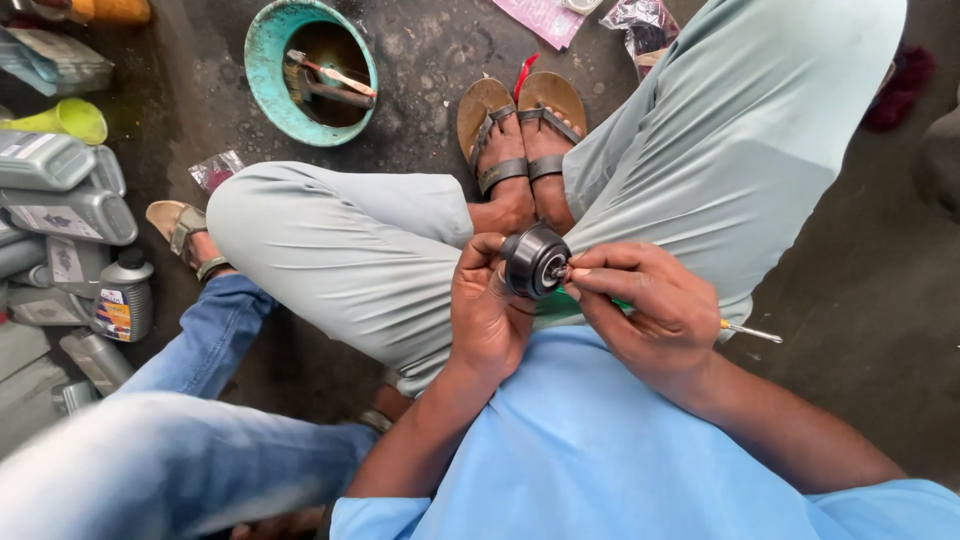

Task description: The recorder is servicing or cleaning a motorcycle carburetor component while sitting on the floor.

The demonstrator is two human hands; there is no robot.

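My left hand (pixel 488 310) grips a small round black metal part (pixel 535 260) with a hole in its middle, held up over my lap. The thumb and forefinger of my right hand (pixel 645 305) pinch at the centre of that part. The same hand also holds a thin tool with a green handle; its metal tip (pixel 752 333) sticks out to the right. I sit with my knees bent in pale green trousers (pixel 360 250), and my feet in brown sandals (pixel 520 135) rest on the dark floor.
A teal bowl (pixel 268 65) holding brushes stands at the top. Several grey oil bottles (pixel 70 215) and a yellow funnel (pixel 75 118) lie at the left. Another person's leg in blue jeans (pixel 180 440) and sandalled foot (pixel 190 235) are at the lower left.
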